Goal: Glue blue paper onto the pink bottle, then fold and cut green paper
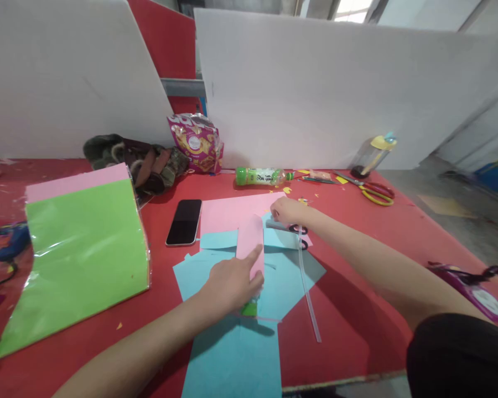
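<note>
My left hand (232, 283) lies over a long pink paper-covered piece (250, 235), index finger stretched along it and thumb at its right edge. Light blue paper strips (281, 239) stick out on both sides of this piece, and a bit of green (249, 308) shows at its near end. My right hand (288, 210) has curled fingers above the pink sheet's (219, 213) right part; what they grip, if anything, is hidden. Just below it lie scissors with black handles (299, 229). A translucent glue stick (310, 301) points toward me. Light blue sheets (232, 354) lie underneath.
A black phone (184, 222) lies left of the pink sheet, near a green paper pack (87, 254). Behind are a snack bag (197, 143), a green-labelled bottle (261, 176), and red-yellow scissors (375, 193). A glue gun (10, 243) sits far left; white boards (336, 99) stand behind.
</note>
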`<move>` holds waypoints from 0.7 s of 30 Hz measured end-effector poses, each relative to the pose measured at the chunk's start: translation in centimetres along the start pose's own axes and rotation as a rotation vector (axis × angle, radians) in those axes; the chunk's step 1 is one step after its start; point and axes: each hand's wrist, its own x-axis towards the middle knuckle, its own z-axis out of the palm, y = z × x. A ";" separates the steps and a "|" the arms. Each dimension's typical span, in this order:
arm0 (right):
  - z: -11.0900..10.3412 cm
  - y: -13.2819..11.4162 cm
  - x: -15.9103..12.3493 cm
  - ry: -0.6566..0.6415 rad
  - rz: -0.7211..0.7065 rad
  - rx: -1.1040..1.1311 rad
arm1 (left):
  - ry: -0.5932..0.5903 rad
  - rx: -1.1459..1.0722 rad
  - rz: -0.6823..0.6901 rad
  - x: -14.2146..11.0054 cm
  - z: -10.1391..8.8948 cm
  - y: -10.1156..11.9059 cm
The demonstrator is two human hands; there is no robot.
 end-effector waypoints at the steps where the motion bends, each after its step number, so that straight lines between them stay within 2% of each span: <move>1: 0.3 -0.1 -0.1 -0.022 -0.005 -0.008 | -0.003 0.005 0.002 -0.2 0.0 0.1; 7: 1.2 -0.9 -0.5 -0.090 -0.016 -0.026 | -0.017 0.020 -0.006 -0.9 0.0 0.5; 13: 1.4 -0.5 0.3 -0.065 0.078 -0.007 | -0.033 0.041 -0.001 -0.9 -0.3 0.2; 17: 1.0 -0.3 1.2 0.004 0.163 0.036 | -0.051 0.048 -0.008 -0.9 -0.4 0.3; 19: 0.8 -0.6 1.3 0.038 0.149 0.085 | -0.044 0.051 -0.005 -0.9 -0.3 0.4; 21: 0.4 -1.1 1.1 0.011 0.072 0.160 | -0.031 0.052 -0.002 -0.9 -0.3 0.4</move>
